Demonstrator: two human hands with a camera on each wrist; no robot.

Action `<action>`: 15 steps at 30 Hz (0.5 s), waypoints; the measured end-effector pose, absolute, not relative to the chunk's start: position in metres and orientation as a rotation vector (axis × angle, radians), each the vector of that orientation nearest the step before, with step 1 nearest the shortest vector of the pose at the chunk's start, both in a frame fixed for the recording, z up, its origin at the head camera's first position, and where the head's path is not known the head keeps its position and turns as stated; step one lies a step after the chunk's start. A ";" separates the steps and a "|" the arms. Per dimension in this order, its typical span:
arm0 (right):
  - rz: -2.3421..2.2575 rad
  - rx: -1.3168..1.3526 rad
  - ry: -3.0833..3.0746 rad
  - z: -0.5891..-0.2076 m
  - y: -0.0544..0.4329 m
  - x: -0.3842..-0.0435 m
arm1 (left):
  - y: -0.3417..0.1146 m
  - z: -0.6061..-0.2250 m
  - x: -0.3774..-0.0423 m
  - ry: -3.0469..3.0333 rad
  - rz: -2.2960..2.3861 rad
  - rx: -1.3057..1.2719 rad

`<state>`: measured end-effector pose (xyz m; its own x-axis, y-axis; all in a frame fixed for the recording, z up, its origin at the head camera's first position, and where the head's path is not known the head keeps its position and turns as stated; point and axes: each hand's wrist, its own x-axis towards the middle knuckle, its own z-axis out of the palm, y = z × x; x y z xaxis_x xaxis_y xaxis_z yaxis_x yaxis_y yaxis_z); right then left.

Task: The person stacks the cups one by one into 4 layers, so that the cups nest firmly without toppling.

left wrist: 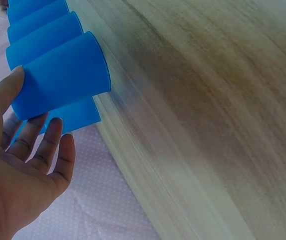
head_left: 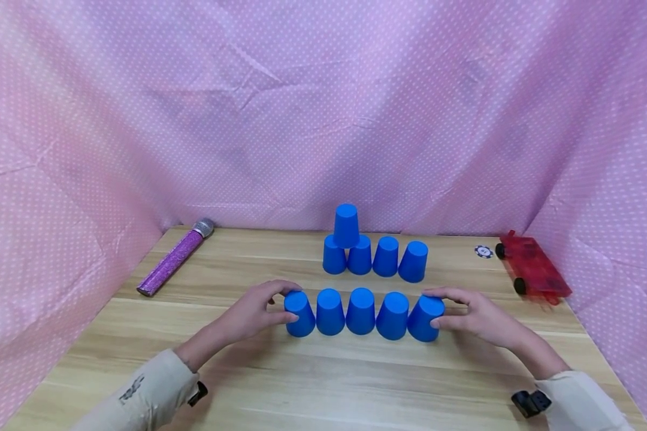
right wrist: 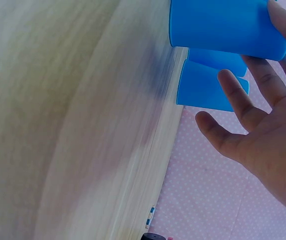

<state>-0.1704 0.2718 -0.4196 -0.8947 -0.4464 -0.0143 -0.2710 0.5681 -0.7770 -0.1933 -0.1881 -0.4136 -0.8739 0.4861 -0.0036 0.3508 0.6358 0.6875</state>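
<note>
Several blue cups stand upside down in a front row on the wooden table, the middle one (head_left: pixel 360 312) between two neighbours. My left hand (head_left: pixel 264 308) pinches the leftmost cup (head_left: pixel 301 317) between thumb and fingers; in the left wrist view the thumb presses its near side and the other fingers lie beneath. At the other end, my right hand (head_left: pixel 477 314) pinches the rightmost cup (head_left: pixel 423 323), which leans a little to the right. Its ring and little fingers are spread away from the cup in the right wrist view.
Behind, a second row of upturned blue cups (head_left: pixel 386 257) carries one cup (head_left: pixel 347 226) on its two leftmost. A purple glitter microphone (head_left: pixel 172 261) lies left. At the right are a poker chip (head_left: pixel 483 252) and a red toy car (head_left: pixel 536 266). Pink dotted cloth (head_left: pixel 323 120) hangs around the table.
</note>
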 end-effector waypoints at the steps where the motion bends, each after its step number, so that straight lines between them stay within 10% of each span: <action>1: -1.229 -0.599 2.593 -0.419 0.272 -0.170 | -0.188 -0.414 -0.194 2.670 1.060 0.693; 15: -1.244 -0.591 2.620 -0.419 0.268 -0.166 | -0.187 -0.414 -0.194 2.678 1.056 0.729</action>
<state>-0.1659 0.2682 -0.4188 -0.9045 -0.4264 0.0065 -0.2744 0.5704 -0.7741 -0.1943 -0.1872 -0.4143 -0.8655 0.5006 0.0191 0.3790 0.6294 0.6784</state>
